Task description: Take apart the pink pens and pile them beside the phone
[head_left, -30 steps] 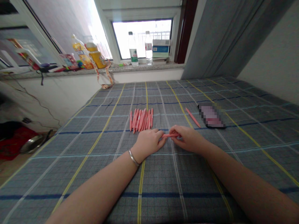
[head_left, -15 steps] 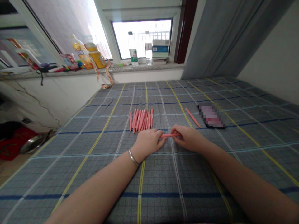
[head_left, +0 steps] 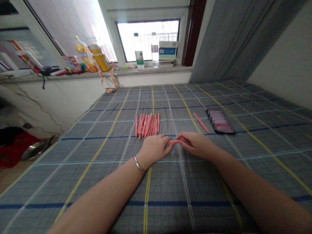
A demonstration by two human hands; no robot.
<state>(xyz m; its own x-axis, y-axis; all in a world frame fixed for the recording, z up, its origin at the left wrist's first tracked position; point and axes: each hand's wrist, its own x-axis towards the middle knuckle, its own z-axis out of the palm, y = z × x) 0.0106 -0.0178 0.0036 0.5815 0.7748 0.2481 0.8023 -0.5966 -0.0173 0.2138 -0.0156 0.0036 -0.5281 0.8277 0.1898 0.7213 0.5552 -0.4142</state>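
A slim pink pen [head_left: 174,141] lies level between my two hands, low over the plaid cloth. My left hand [head_left: 157,146] is closed on its left end, a silver bangle round that wrist. Fingers of my right hand [head_left: 193,143] pinch the pen farther right and cover its right end. Just beyond my left hand, several like pink pens [head_left: 147,125] lie side by side in a bunch. One more pink pen [head_left: 201,123] rests alone, slanted, beyond my right hand.
Right of the lone pen lies a phone-like dark-edged object [head_left: 220,122], its face blurred out. Grey plaid cloth [head_left: 97,188] covers the surface. Bottles [head_left: 139,52], a yellow flask [head_left: 101,60] and boxes [head_left: 167,52] stand along the windowsill [head_left: 151,72] at the back.
My right hand has slid slightly left along the pen, so less of it shows between my hands. My left hand and the other pens have stayed put.
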